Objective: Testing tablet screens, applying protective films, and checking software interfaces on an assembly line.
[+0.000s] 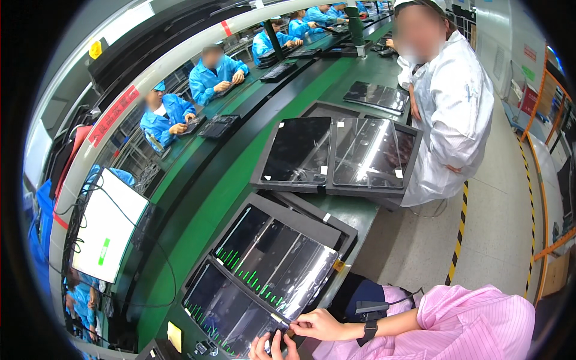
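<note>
Two glossy black display panels, an upper one [279, 255] and a lower one [225, 303], lie side by side in a dark foam tray [315, 225]. Rows of green bars show along their left edges. At the lower panel's right corner, my right hand [318, 326] pinches with thumb and forefinger near a pale tab [279, 319]. What lies in the pinch is too small to make out. My left hand [274, 348] rests on the same panel just below, its bent fingers apart; the lower frame edge cuts it off.
Beyond, another foam tray [372, 191] holds two film-covered panels. A person in a white coat [453, 114] stands beside it. A lit monitor [111, 225] with cables is at left. Workers in blue [219, 75] sit across the green bench [198, 210]. A yellow note [174, 337] lies near the tray.
</note>
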A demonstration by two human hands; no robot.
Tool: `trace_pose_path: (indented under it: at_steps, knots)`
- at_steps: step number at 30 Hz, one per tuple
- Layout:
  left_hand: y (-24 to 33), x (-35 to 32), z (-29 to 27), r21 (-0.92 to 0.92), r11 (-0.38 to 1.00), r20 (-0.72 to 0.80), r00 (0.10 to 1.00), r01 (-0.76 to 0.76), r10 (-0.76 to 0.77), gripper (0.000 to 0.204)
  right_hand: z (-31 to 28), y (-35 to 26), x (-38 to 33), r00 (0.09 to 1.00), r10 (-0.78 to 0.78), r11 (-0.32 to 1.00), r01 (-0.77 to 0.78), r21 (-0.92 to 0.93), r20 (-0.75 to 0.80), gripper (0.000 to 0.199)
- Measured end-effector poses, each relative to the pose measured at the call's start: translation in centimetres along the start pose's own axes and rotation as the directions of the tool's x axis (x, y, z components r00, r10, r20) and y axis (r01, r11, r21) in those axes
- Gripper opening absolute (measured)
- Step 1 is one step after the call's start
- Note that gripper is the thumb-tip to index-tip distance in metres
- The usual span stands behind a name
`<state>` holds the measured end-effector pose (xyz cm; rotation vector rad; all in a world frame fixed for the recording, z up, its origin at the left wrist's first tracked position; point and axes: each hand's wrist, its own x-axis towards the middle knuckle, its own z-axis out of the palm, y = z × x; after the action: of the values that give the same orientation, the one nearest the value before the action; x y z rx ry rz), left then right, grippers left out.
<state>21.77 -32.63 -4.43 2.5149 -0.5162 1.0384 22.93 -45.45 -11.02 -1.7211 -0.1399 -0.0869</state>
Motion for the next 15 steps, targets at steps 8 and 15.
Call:
trace_pose_path:
  at_steps: [8, 15]
  knots:
    - [0.15, 0.11, -0.05, 0.003, 1.000, -0.003, 1.000, -0.007, 0.007, 0.020, -0.11, -0.26, 0.03, 0.999, -0.042, 0.999, 0.042, 0.013, -0.018, 0.026]
    - [0.01, -0.08, 0.08, 0.015, 1.000, -0.010, 1.000, -0.010, 0.010, 0.019, 0.03, 0.06, 0.07, 0.999, -0.038, 0.999, 0.038, 0.010, -0.005, 0.025]
